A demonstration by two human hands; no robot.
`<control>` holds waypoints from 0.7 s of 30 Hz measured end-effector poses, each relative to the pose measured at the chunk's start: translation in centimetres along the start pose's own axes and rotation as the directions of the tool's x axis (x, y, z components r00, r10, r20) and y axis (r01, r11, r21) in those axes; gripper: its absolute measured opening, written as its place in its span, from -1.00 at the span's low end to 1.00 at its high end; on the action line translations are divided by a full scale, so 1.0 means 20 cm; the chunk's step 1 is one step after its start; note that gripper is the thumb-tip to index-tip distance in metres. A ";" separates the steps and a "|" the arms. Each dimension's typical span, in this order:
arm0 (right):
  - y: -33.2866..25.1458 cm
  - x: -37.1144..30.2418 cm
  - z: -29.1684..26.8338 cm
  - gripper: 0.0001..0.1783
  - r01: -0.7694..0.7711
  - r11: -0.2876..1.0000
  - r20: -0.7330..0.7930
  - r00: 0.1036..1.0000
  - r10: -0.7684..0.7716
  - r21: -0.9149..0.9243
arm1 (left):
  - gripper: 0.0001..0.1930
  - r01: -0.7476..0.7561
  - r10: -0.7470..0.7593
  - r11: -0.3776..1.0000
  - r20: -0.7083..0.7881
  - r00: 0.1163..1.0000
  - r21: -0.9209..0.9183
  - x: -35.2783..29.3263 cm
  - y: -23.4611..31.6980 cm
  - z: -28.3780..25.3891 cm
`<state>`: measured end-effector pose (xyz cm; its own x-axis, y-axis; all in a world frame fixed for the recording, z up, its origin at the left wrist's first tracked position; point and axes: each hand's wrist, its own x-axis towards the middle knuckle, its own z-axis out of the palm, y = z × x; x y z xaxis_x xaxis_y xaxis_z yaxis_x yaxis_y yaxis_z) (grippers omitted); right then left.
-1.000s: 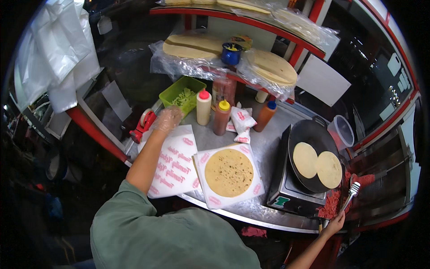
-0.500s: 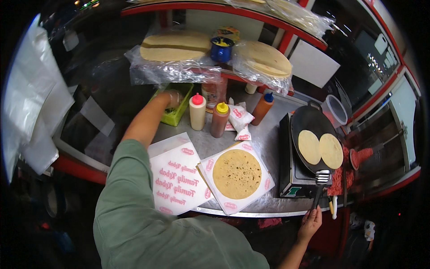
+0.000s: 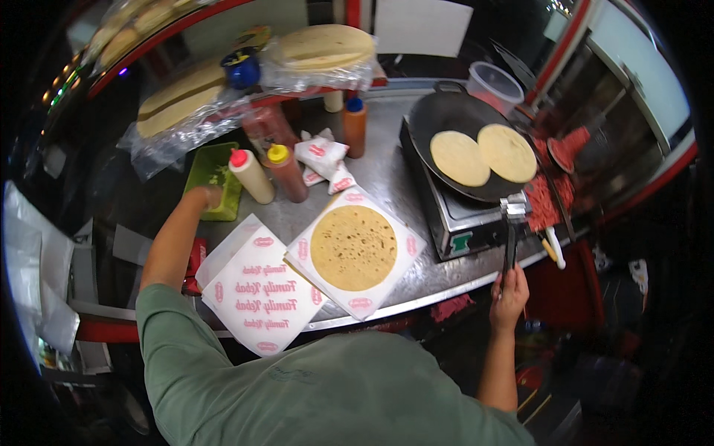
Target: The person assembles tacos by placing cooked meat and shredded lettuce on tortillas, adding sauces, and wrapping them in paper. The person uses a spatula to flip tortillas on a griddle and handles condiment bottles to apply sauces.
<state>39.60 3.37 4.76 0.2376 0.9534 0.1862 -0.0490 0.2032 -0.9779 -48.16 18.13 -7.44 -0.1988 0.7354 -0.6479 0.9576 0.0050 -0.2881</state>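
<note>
My right hand [image 3: 510, 296] grips the dark handle of a pair of metal tongs [image 3: 512, 223], whose tips point up beside the griddle's near edge. Two pale tortillas [image 3: 460, 158] lie side by side on the round black griddle [image 3: 431, 111]. At the left, my left hand [image 3: 207, 197] is at the near end of a green tub [image 3: 232, 178] with pale green shreds in it. Motion blurs its fingers, so I cannot make out any grip. Between my arms, a browned tortilla [image 3: 354, 247] rests flat on printed white paper [image 3: 405, 253], with a stack of wrapping paper [image 3: 260, 297] beside it.
Squeeze bottles with red [image 3: 253, 177], yellow [image 3: 287, 175] and blue [image 3: 355, 128] caps stand behind the papers, near wrapped packets [image 3: 323, 157]. Bagged flatbreads [image 3: 320, 48] line the shelf. Shredded red meat [image 3: 547, 204] and a white-handled knife [image 3: 555, 249] are right of the stove.
The view has swung to the right. My left hand has drawn back to the tub's near end, showing the shreds. The tongs remain in my right hand, turned slightly.
</note>
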 end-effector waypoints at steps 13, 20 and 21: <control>-0.09 0.16 -0.10 -0.35 -0.161 0.973 0.357 0.929 0.093 0.164 | -0.38 -0.143 -0.423 0.748 -0.631 0.651 -0.648 -0.98 0.36 -0.58; 0.04 0.04 0.14 -0.49 -0.621 0.714 0.659 0.690 0.301 0.324 | -0.49 -0.431 -0.111 0.265 -0.471 0.875 -0.863 -1.50 1.60 -0.79; 0.05 0.05 0.22 -0.54 -0.642 0.714 0.716 0.634 0.292 0.278 | -0.45 -0.547 -0.058 0.299 -0.587 0.807 -0.782 -1.32 1.73 -0.61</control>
<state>35.60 5.54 4.35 -0.5582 0.8237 -0.0995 -0.4571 -0.4054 -0.7917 -7.13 7.13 8.36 -0.0939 0.9913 -0.0919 0.5579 0.1288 0.8198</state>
